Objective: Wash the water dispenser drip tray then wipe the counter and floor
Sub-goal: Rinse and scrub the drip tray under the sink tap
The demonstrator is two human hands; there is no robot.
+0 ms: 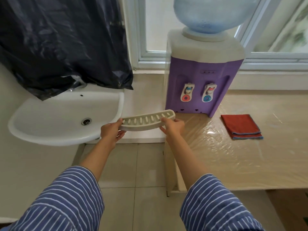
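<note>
Beside a white sink (50, 124) and purple dispenser (200, 84), a slotted drip tray (146, 121) is held in the air off the tabletop (241, 155). The left hand (110, 133) and right hand (173, 126) each pinch one end. The tray looks light, rigid, possibly slippery when wet.

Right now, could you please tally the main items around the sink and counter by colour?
White: 2, the drip tray and the sink
Purple: 1, the water dispenser
Red: 1, the folded cloth
Black: 1, the plastic bag
Blue: 1, the water bottle
Total: 6
</note>
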